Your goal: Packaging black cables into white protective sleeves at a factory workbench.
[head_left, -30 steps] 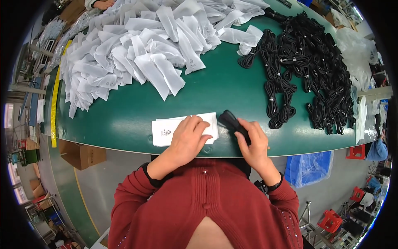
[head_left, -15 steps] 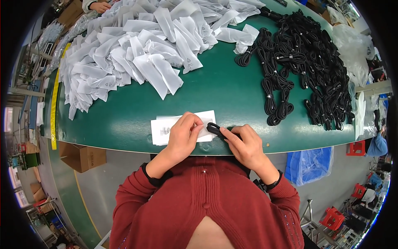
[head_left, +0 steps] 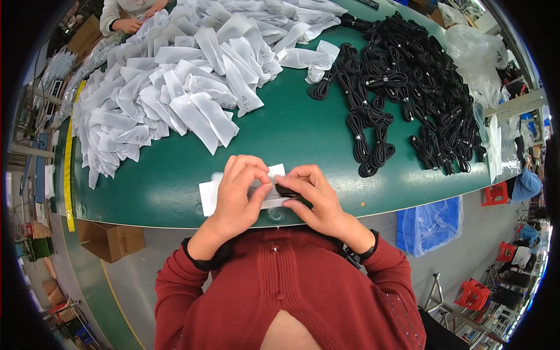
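Near the front edge of the green table (head_left: pixel 280 137), my right hand (head_left: pixel 318 198) grips a coiled black cable (head_left: pixel 286 191) between thumb and fingers. Beside it, my left hand (head_left: pixel 240 189) is closed in a pinch at the upper edge of a white translucent bag (head_left: pixel 267 198). The cable's front end meets the bag's opening between both hands; how far inside it lies is hidden by my fingers. Flat white bags (head_left: pixel 207 198) lie beneath my hands, their corners showing at either side.
A large heap of white bags (head_left: pixel 169 87) covers the far left. Bundled black cables (head_left: pixel 420 87) are piled at the right. A co-worker's hand (head_left: pixel 127 25) is at the far left. Below the table are a cardboard box (head_left: pixel 111 239) and a blue plastic-lined container (head_left: pixel 429 227).
My right hand has brought the cable left to the bag's opening. My left hand has shifted slightly left, its fingers raised. The whole view has turned a little.
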A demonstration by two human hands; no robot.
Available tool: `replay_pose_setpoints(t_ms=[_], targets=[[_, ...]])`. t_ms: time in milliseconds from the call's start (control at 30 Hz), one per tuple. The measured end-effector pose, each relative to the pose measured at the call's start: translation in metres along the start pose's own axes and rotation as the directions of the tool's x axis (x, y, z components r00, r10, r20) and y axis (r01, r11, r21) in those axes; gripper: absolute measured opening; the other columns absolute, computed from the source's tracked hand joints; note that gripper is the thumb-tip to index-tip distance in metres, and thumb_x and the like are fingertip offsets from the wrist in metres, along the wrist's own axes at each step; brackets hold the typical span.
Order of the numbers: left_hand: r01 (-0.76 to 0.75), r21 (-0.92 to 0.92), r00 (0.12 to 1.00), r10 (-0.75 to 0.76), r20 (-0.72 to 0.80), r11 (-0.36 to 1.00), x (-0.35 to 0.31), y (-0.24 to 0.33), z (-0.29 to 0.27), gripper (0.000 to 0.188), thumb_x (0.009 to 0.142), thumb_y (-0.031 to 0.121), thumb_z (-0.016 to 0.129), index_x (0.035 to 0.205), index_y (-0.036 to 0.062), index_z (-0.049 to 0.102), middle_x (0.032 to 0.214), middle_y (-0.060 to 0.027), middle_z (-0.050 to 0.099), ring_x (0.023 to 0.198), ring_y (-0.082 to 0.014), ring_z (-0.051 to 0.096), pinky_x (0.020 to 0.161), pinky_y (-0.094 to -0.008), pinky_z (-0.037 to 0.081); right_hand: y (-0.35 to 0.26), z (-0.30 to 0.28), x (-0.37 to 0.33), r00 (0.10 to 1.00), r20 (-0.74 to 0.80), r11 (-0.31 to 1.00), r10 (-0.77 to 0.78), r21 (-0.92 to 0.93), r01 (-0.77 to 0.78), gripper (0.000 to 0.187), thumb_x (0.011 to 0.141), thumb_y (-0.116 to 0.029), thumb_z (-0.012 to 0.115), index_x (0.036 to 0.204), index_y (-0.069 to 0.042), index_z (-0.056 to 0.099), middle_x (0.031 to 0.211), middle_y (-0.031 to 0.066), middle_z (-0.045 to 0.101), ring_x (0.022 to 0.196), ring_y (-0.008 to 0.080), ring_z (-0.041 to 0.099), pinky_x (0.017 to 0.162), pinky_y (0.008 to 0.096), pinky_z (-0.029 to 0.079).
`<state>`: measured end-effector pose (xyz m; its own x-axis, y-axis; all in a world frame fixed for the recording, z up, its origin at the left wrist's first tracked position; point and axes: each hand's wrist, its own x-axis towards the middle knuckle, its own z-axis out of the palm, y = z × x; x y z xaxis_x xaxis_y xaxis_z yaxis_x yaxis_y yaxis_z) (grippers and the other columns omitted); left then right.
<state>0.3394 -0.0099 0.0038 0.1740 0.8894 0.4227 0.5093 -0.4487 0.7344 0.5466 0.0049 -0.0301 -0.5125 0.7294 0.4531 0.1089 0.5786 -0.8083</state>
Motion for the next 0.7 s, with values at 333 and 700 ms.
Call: replay_pose_setpoints(t_ms=[333,700], targets=[[0.098,-0.343,0.875,-0.245,-0.418,0.934,0.049,-0.045,-0.081,0.022,0.092,0.005,0.064,0.114,0.0019,0.061,0.091,-0.0007,0.059,0.079,-0.0102,0.053,0.073,-0.0222,0.044,0.066,-0.089,-0.003,0.908,-0.252,0.177,0.334,-0.930,-0.323,0.043,0.084,-0.006,0.067,0.126,-0.004,0.057,0.103,0.0169,0.061,0.096,0.0333,0.059,0.078,0.0416,0.051],[0.016,0.169,0.988,-0.042,0.150,0.986,-0.033,-0.025,0.030,0.015,0.082,0.005,0.072,0.092,0.0024,0.061,0.091,-0.0106,0.058,0.082,-0.0296,0.060,0.072,-0.0376,0.050,0.034,-0.044,-0.006,0.755,-0.155,0.771,0.637,0.140,-0.621,0.033,0.095,-0.004,0.057,0.128,0.001,0.057,0.096,0.0101,0.067,0.068,0.0087,0.057,0.062,0.0275,0.049]])
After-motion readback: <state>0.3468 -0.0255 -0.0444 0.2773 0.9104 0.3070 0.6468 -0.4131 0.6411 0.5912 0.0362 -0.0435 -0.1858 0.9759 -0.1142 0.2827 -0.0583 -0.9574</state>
